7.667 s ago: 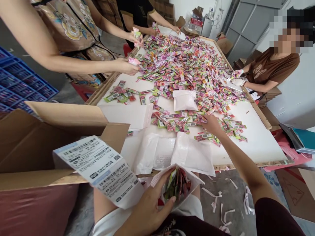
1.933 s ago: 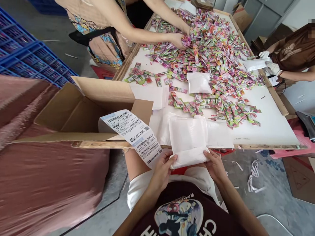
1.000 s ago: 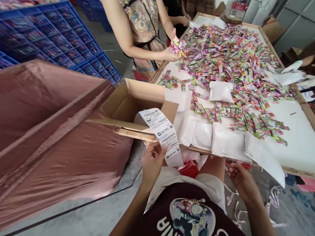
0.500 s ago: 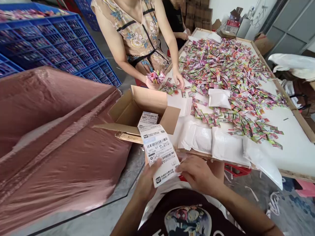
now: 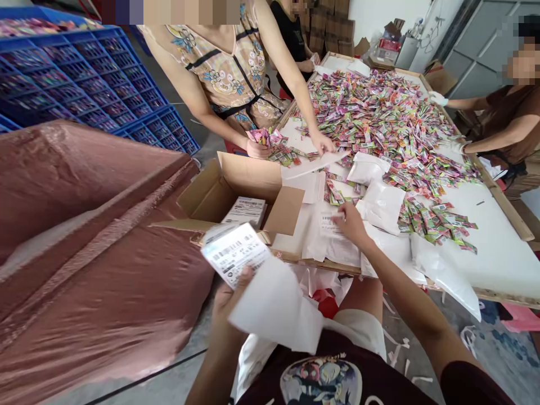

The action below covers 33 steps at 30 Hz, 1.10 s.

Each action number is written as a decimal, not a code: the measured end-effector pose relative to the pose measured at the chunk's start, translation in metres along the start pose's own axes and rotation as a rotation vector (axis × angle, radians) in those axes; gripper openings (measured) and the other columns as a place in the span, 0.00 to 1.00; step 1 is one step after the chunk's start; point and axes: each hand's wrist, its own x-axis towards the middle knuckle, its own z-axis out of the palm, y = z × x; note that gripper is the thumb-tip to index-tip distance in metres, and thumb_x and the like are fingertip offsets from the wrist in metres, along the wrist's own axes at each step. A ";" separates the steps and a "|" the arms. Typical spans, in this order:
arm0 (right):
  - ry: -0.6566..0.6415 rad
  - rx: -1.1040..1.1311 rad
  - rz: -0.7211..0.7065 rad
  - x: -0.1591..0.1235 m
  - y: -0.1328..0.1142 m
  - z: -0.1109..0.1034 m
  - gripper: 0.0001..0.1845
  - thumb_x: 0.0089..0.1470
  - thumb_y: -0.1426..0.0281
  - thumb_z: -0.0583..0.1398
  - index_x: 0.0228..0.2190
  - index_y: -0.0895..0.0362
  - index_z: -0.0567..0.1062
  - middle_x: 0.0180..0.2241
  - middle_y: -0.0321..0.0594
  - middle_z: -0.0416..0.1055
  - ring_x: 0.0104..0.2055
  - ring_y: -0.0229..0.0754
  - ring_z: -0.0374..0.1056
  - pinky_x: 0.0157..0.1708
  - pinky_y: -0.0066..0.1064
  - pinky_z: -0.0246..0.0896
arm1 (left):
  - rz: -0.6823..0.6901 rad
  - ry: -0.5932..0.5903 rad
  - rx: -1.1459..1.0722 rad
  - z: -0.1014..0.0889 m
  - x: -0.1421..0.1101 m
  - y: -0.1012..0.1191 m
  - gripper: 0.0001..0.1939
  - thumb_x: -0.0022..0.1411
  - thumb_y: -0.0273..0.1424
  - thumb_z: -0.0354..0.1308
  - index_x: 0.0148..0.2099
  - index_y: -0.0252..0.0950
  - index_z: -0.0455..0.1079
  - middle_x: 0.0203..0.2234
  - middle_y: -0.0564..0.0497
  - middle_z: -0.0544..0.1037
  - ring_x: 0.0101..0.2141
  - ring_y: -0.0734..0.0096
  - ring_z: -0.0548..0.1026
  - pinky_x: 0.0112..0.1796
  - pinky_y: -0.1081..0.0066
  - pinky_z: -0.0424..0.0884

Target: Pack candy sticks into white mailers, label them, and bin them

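A folded strip of printed shipping labels (image 5: 238, 253) is gripped in my left hand (image 5: 234, 295), thumb on top. Blank white backing from the strip hangs across my lap. My right hand (image 5: 353, 225) reaches over the table's near edge, fingers stretched and apart, touching a small printed label (image 5: 331, 222) on a white mailer bag (image 5: 333, 244). More white bags lie around it, including a filled bag (image 5: 382, 205) just beyond my right hand. An open cardboard box (image 5: 291, 211) stands left of the bags, with a stack of labels (image 5: 247, 211) inside.
Small colourful packets (image 5: 379, 118) are heaped over the white table (image 5: 498, 236). Opposite, a co-worker's hand (image 5: 323, 140) is near a white sheet or bag; another co-worker (image 5: 512, 124) stands at right. Blue crates (image 5: 101, 79) and a brownish-pink covering (image 5: 105, 253) are at left.
My right hand has left the label strip and moved forward to the mailer bag, where a label now shows. A filled bag now lies farther back, and a co-worker has come into view at right.
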 end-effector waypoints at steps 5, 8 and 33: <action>-0.324 -0.542 0.029 -0.019 0.039 0.030 0.32 0.55 0.55 0.61 0.57 0.58 0.67 0.61 0.57 0.61 0.66 0.59 0.51 0.64 0.56 0.39 | 0.006 -0.103 0.210 0.011 -0.010 -0.003 0.29 0.43 0.52 0.72 0.38 0.33 0.79 0.32 0.42 0.84 0.40 0.46 0.81 0.40 0.58 0.78; -0.618 -0.784 0.023 -0.024 0.042 0.026 0.47 0.50 0.47 0.64 0.64 0.53 0.58 0.67 0.53 0.53 0.69 0.60 0.46 0.66 0.57 0.33 | 0.127 -0.164 0.283 0.019 -0.012 -0.007 0.26 0.42 0.47 0.74 0.40 0.35 0.79 0.37 0.42 0.84 0.46 0.44 0.79 0.48 0.54 0.75; -0.337 -0.033 -0.338 -0.114 -0.028 0.001 0.16 0.62 0.69 0.57 0.52 0.49 0.73 0.38 0.39 0.78 0.42 0.43 0.73 0.47 0.39 0.66 | -0.244 -0.281 0.014 0.061 -0.022 -0.023 0.33 0.43 0.32 0.72 0.54 0.41 0.73 0.45 0.46 0.83 0.53 0.45 0.75 0.50 0.55 0.75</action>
